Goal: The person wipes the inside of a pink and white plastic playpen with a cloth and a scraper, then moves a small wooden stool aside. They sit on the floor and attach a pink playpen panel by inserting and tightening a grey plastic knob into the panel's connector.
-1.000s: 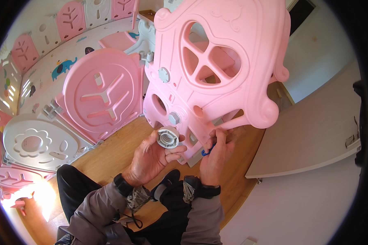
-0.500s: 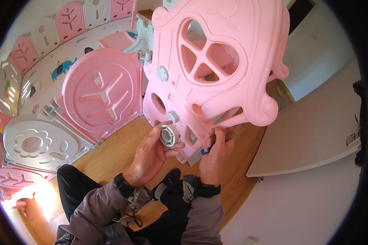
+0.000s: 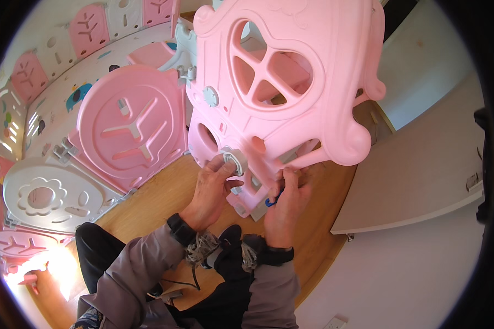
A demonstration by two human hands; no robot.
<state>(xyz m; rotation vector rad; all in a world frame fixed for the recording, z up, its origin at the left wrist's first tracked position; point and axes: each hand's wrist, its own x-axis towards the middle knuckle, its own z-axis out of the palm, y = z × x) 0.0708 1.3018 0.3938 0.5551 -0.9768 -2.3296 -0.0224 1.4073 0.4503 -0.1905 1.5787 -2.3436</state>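
A grey plastic nut (image 3: 237, 160) with a ring-shaped open face is pinched in the fingers of my left hand (image 3: 207, 186). It sits right in front of the lower part of a large pink plastic panel (image 3: 313, 129) with a heart-shaped cut-out; I cannot tell whether they touch. My right hand (image 3: 287, 208) is closed near the panel's lower edge, around a small blue object (image 3: 273, 199) mostly hidden by the fingers. Higher on the panel is a pale grey round knob (image 3: 211, 96).
A pink play-fence panel (image 3: 167, 123) and a grey one with a flower shape (image 3: 19, 186) stand at the left, over wooden flooring (image 3: 148, 203). A pale board (image 3: 400, 181) slants at the right. My feet and dark trousers are below my hands.
My left hand has risen toward the pink panel, bringing the nut over the place where a grey bolt-like end showed before. The right hand has shifted only slightly, still holding the blue object.
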